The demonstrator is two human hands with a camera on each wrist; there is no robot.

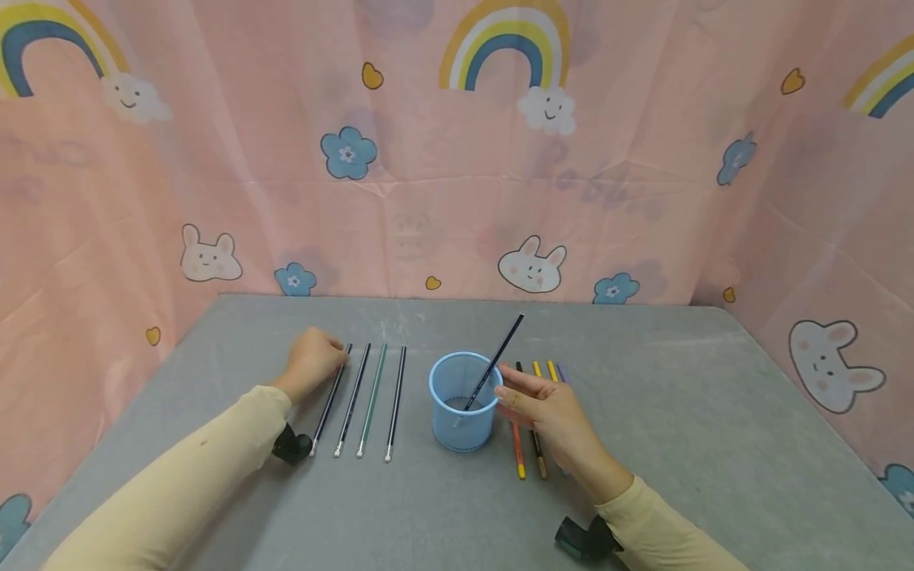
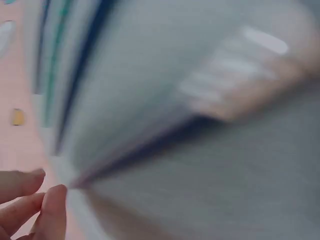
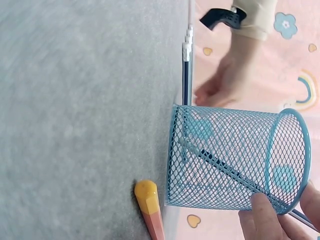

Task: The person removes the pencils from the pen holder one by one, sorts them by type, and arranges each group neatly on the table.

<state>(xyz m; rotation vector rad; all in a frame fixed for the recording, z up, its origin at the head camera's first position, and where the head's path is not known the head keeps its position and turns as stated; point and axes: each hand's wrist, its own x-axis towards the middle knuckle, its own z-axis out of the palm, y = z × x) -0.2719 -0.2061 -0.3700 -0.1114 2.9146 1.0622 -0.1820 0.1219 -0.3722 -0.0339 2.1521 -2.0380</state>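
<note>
A light blue mesh pencil cup [image 1: 462, 432] stands upright mid-table with one dark pencil [image 1: 504, 349] leaning in it. My right hand [image 1: 553, 416] holds the cup by its right side, fingers against the mesh [image 3: 235, 150] and thumb at the rim. To the left, several pencils with white eraser ends lie side by side, among them a green pencil [image 1: 373, 400]. My left hand [image 1: 314, 365] reaches the far tip of the leftmost dark pencil [image 1: 330, 408]. In the blurred left wrist view, its fingertips [image 2: 55, 205] are beside that tip; no grip shows.
Right of the cup, partly behind my right hand, lie several coloring pens, including an orange one [image 1: 517, 452] and a black one [image 1: 538, 456]. The grey table [image 1: 428, 515] ends at a pink patterned cloth [image 1: 428, 159]. Dark cameras are strapped to both wrists.
</note>
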